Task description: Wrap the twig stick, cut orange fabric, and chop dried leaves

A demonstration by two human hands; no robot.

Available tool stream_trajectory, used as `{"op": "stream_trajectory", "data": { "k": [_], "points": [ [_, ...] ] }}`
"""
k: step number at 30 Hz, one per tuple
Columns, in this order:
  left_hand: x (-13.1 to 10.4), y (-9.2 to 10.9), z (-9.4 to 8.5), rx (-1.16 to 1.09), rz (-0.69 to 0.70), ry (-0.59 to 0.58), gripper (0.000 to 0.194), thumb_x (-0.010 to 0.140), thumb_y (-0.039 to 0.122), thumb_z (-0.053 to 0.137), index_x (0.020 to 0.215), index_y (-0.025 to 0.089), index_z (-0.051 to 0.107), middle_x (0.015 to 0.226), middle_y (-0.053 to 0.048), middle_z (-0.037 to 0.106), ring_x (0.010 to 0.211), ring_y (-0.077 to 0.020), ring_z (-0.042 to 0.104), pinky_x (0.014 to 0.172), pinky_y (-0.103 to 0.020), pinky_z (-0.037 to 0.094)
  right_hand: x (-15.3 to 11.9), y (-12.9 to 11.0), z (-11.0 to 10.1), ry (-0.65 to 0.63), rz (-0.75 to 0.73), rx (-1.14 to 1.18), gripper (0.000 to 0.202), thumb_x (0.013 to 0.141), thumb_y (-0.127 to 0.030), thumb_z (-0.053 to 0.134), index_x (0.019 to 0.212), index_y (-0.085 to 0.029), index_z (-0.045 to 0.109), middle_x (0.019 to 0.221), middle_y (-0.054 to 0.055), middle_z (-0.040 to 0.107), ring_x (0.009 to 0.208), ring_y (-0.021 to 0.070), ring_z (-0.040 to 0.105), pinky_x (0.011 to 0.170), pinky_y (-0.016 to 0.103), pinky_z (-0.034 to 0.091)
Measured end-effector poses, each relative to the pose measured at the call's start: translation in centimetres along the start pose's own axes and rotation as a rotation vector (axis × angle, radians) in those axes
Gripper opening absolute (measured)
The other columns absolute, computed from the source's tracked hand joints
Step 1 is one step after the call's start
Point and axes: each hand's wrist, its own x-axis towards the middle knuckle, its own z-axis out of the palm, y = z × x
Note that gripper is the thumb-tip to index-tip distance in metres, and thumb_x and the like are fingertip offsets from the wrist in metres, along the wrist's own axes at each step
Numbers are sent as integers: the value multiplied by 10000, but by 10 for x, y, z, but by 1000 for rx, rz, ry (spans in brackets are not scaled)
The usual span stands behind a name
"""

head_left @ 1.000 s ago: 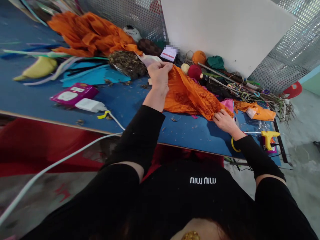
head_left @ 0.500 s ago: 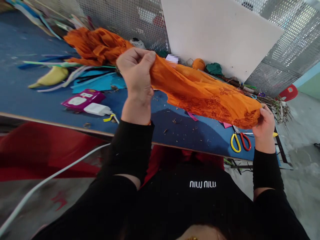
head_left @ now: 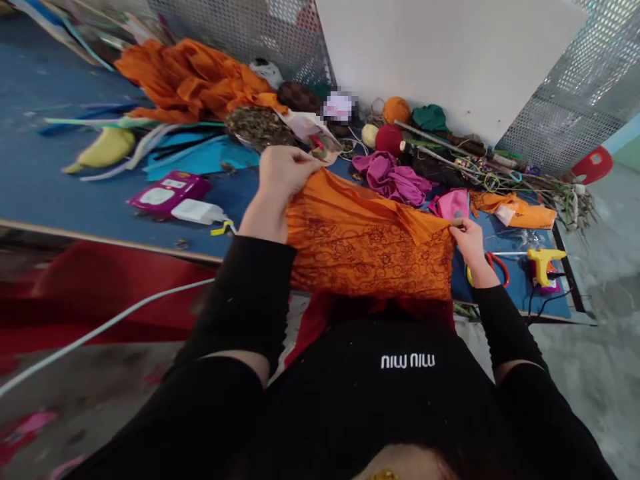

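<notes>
An orange cloth (head_left: 373, 247) with a dark red floral print hangs stretched between my two hands, over the front edge of the table. My left hand (head_left: 285, 175) pinches its upper left corner between thumb and fingers. At the upper right corner, my right hand (head_left: 469, 241) grips the cloth with its fingertips. The cloth's upper edge is folded and sags in the middle. Partly behind my right wrist lie scissors (head_left: 500, 270) with yellow and red handles. A crumpled heap of plain orange cloth (head_left: 195, 80) rests at the back left.
On the blue table (head_left: 30, 193) lie a purple device (head_left: 170, 193) with a white plug, a yellow banana-shaped thing (head_left: 107, 148), magenta cloth (head_left: 395, 177), balls, twigs and a yellow glue gun (head_left: 545, 263). A white board (head_left: 440, 60) leans behind. A white cable (head_left: 115, 320) crosses at left.
My right hand has moved left and my left hand slightly right and down. The cloth now hangs lower and flatter, showing its print, and uncovers the things at the back.
</notes>
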Motion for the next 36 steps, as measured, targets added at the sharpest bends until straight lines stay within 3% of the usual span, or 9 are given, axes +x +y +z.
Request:
{"op": "stream_trajectory", "data": {
  "k": [4, 8, 11, 14, 17, 21, 26, 32, 36],
  "points": [
    [16, -24, 21, 120, 36, -80, 245, 919, 241, 744, 1113, 109, 817, 1146, -56, 828, 968, -151, 665, 910, -235, 486, -1, 10, 6, 33, -36, -176, 103, 705, -218, 666, 803, -235, 693, 903, 53, 744, 903, 250, 656, 982, 442, 528],
    [2, -13, 25, 322, 67, -81, 435, 881, 259, 807, 1287, 111, 761, 1370, -150, 746, 1208, -309, 666, 1113, -461, 494, -5, 14, 5, 2, -55, -276, 133, 737, -222, 708, 868, -237, 720, 962, 68, 755, 942, 267, 671, 977, 449, 540],
    [-36, 9, 39, 283, 436, -37, 407, 894, 179, 749, 1300, 137, 746, 1416, -147, 709, 1331, -337, 621, 1165, -492, 473, -6, 20, 5, -5, -88, -313, 154, 766, -269, 714, 915, -236, 734, 986, 68, 771, 918, 256, 680, 933, 431, 556],
    [-77, 27, 68, 195, 983, -420, 300, 965, 146, 564, 1160, 195, 786, 1238, -84, 781, 1173, -257, 703, 1034, -392, 554, -4, 26, 6, 5, -66, -236, 196, 749, -313, 741, 928, -235, 737, 998, 58, 786, 904, 247, 687, 928, 430, 563],
    [-97, 34, 99, 325, 1173, -527, 357, 933, 95, 523, 1186, 141, 772, 1234, -144, 765, 1181, -285, 694, 1021, -406, 546, -3, 29, 6, -3, 10, -106, 265, 710, -375, 792, 926, -231, 741, 963, 40, 789, 890, 236, 687, 920, 426, 570],
    [-86, 29, 127, 411, 1171, -574, 237, 950, 188, 579, 1045, 154, 793, 1120, -147, 784, 1086, -296, 710, 942, -410, 546, -5, 26, 7, -28, 85, 83, 359, 698, -487, 820, 936, -227, 751, 938, 29, 784, 883, 214, 678, 888, 386, 571],
    [-71, 18, 135, 164, 1057, -633, 259, 953, 229, 553, 952, 176, 807, 1054, -134, 816, 1012, -270, 750, 909, -392, 564, -7, 20, 8, 14, 147, 240, 463, 800, -670, 706, 859, -215, 772, 844, 24, 755, 843, 209, 662, 781, 342, 553],
    [-75, 29, 92, -357, 648, -761, 293, 912, 439, 656, 913, 170, 773, 916, -75, 794, 840, -201, 722, 815, -297, 568, -6, 25, 12, 71, 194, 321, 339, 682, -498, 776, 868, -216, 784, 890, 29, 779, 879, 211, 678, 805, 341, 564],
    [-82, 48, 57, -490, 461, -1119, 332, 888, 503, 735, 914, 174, 708, 664, 10, 609, 573, -109, 520, 571, -220, 437, -4, 27, 14, 84, 196, 338, 398, 636, -406, 752, 985, -216, 767, 896, 13, 765, 815, 179, 655, 782, 324, 551]
  ]
}}
